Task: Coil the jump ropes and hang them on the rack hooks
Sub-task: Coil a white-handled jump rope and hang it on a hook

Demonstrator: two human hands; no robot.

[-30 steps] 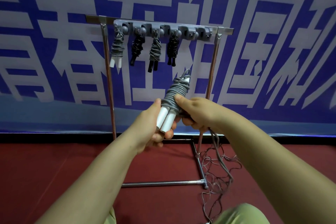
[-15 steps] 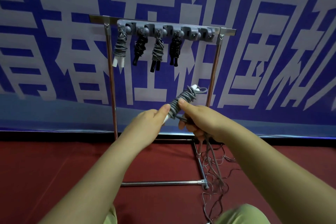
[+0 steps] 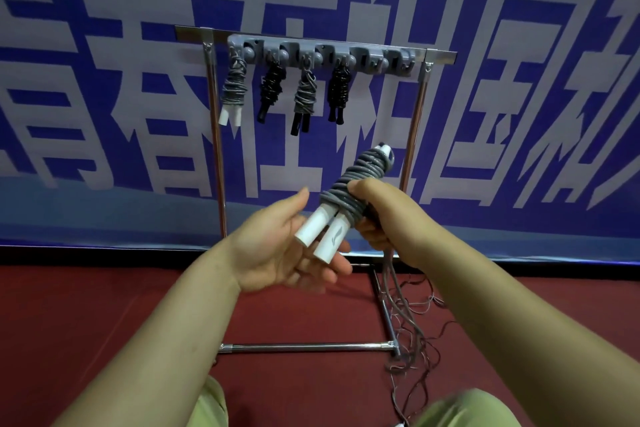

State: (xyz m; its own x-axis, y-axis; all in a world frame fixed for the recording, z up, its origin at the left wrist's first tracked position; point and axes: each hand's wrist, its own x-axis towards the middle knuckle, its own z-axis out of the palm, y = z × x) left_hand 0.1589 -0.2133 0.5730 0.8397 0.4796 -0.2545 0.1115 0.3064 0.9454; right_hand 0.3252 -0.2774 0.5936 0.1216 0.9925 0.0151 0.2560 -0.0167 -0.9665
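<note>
Grey jump rope (image 3: 349, 196), coiled round its two white handles (image 3: 320, 231), sits gripped in the right hand (image 3: 381, 215); the left hand (image 3: 280, 246) lies flat-fingered beneath, seemingly touching the handles. Four coiled ropes (image 3: 304, 97) hang along the rack (image 3: 318, 55) top rail's left.

shiny metal rack (image 3: 412, 135), matt white handles (image 3: 320, 230)

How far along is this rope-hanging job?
Done: four coiled ropes hang from the rack. In hand: a fifth grey rope, wound round its white handles; the right hand grips the bundle, the left hand lies open under the handles. Left: its loose tail trails to the floor unwound, then it needs hanging; hooks at the rack's right end look free.
</note>
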